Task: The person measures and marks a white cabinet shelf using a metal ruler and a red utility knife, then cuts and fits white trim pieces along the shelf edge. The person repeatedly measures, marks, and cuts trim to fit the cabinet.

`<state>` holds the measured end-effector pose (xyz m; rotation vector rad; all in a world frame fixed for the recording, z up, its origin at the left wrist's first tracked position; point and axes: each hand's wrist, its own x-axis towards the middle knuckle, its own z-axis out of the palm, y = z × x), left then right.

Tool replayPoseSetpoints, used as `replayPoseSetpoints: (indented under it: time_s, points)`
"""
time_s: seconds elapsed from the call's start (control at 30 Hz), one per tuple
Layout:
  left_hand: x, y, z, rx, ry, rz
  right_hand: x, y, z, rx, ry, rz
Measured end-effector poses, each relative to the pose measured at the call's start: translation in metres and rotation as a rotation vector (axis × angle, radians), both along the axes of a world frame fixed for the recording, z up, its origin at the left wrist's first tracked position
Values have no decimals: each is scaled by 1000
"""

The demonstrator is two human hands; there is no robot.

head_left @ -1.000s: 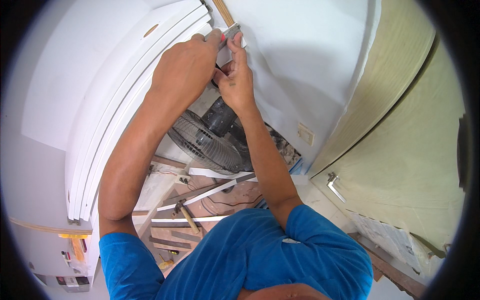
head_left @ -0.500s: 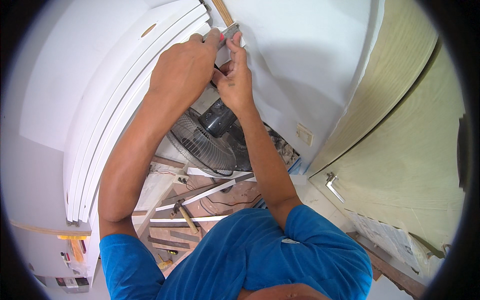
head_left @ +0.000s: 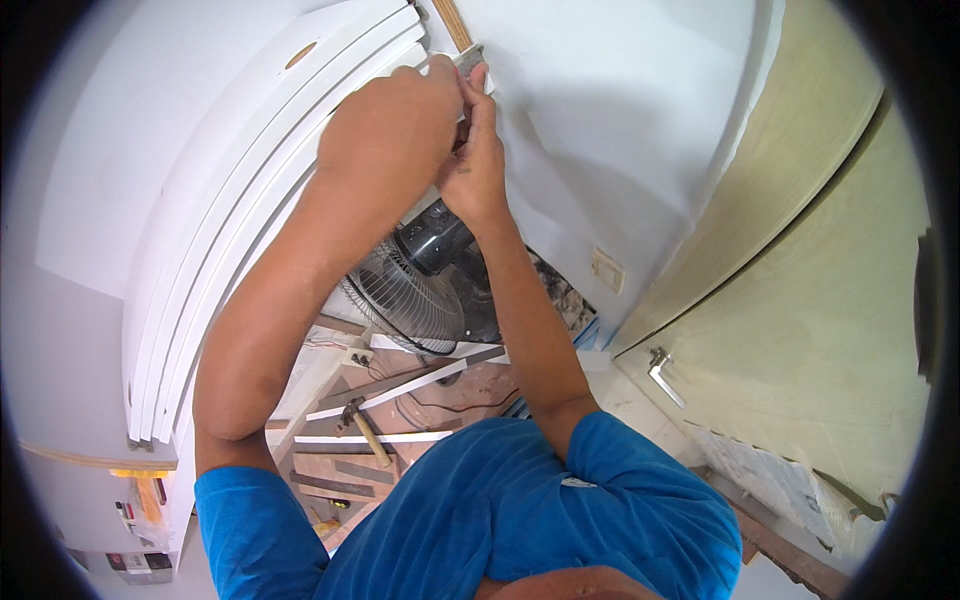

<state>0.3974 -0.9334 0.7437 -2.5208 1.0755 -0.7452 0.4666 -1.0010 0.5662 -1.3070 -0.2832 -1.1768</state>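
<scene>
Both arms reach up to the far end of a stack of long white boards. My left hand is closed with its back upward, its fingertips bent over at the boards' end; what it grips is hidden. Against it, my right hand is closed, with a finger up along a small flat grey piece that looks like metal. This piece lies at the lower end of a narrow wooden strip, by the white wall. My left hand and wrist cover most of the work.
Below my forearms stands a black fan. A hammer lies among wood strips and cables on the floor. To the right are a pale door with a metal handle and a wall socket. A yellow-topped pouch is at lower left.
My left hand has shifted right and slightly up, closer against my right hand. It now covers most of the grey piece and the red spot seen before. My right hand has hardly moved.
</scene>
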Motion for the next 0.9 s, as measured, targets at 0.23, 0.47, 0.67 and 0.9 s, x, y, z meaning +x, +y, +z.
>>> replayPoseSetpoints:
  time_s: [0.23,0.47,0.67,0.9]
  points:
    - [-8,-3,16,66,56,-89,-2,3,2,27,-53,-3]
    - [-6,1,21,106,99,-62,-7,4,6,60,20,51]
    - [0,7,16,100,65,-55,-2,3,4,83,-20,85]
    - [-4,14,14,124,-36,-107,-3,7,7,103,-31,26]
